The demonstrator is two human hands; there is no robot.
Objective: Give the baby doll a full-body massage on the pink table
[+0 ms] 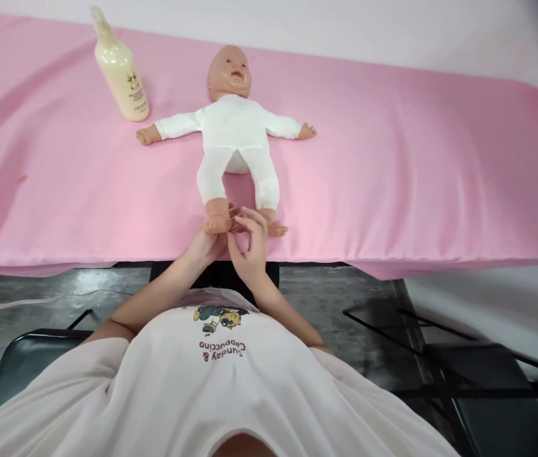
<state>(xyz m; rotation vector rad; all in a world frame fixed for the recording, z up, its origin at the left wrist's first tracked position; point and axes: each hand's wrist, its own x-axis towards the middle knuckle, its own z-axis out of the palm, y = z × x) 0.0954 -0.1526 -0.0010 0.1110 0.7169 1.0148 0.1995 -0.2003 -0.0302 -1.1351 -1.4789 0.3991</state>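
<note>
A baby doll point(235, 124) in a white suit lies face up on the pink cloth, arms spread and feet toward me. My left hand point(208, 246) is at the doll's foot on the left, closed round it from below; part of its fingers is hidden by the foot. Between the doll's two feet, my right hand point(250, 247) has its fingers bent and its thumb and fingertips close together beside that foot. Whatever lies at those fingertips is too small to make out.
A pale yellow pump bottle point(124, 79) stands on the pink cloth point(393, 165) at the back left. Black folding chairs point(31, 358) are on both sides below the table. A white cable point(35, 301) crosses the floor at the left.
</note>
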